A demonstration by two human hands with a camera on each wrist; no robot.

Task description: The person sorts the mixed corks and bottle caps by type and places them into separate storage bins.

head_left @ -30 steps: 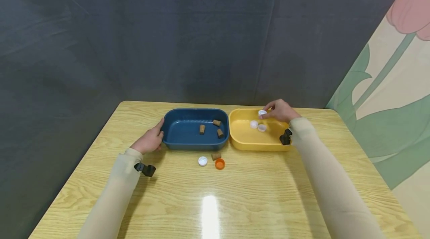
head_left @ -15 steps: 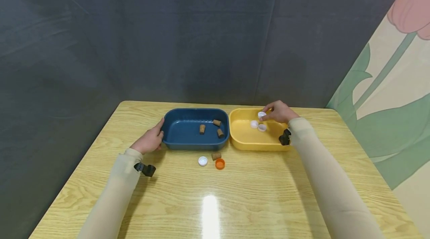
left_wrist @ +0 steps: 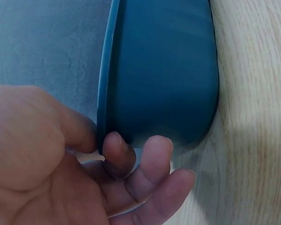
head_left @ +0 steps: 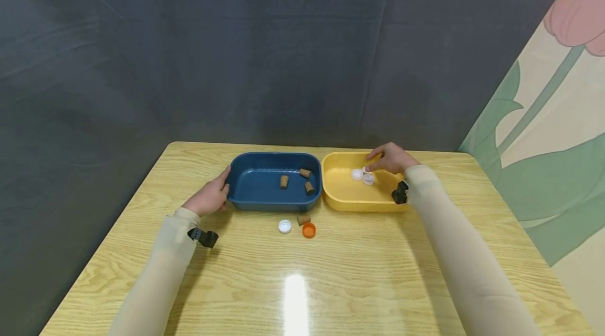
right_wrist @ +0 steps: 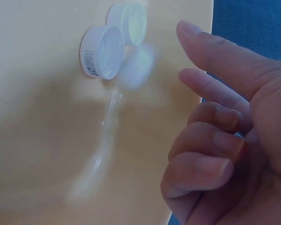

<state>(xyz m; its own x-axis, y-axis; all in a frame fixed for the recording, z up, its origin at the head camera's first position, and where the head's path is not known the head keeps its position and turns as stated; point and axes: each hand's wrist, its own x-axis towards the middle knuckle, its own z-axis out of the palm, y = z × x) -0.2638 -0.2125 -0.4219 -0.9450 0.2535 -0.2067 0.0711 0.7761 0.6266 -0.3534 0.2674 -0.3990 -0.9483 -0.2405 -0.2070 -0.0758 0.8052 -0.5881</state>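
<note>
At the left end of the blue plastic bin (head_left: 274, 206), my left hand (head_left: 209, 197) pinches the rim; in the left wrist view its fingers (left_wrist: 155, 157) curl against the outer wall. My right hand (head_left: 393, 159) hovers over the yellow bin (head_left: 366, 207), with thumb and index finger apart. In the right wrist view a blurred white bottle cap (right_wrist: 138, 65) is just off those fingertips, apart from them. Beside it lie two more white caps, one (right_wrist: 103, 52) with small print on its side and one (right_wrist: 127, 23) behind it. The other right fingers (right_wrist: 201, 171) are curled, holding nothing.
Several corks (head_left: 284, 181) lie inside the blue bin. On the wooden table (head_left: 359, 268) in front are a white cap (head_left: 284, 227), an orange cap (head_left: 309, 230) and another cork (head_left: 304, 219). A dark curtain (head_left: 264, 52) hangs behind the table.
My right hand lowered slightly and let go of the white cap, which dropped toward the other two in the yellow bin. My left hand stayed on the blue bin's rim.
</note>
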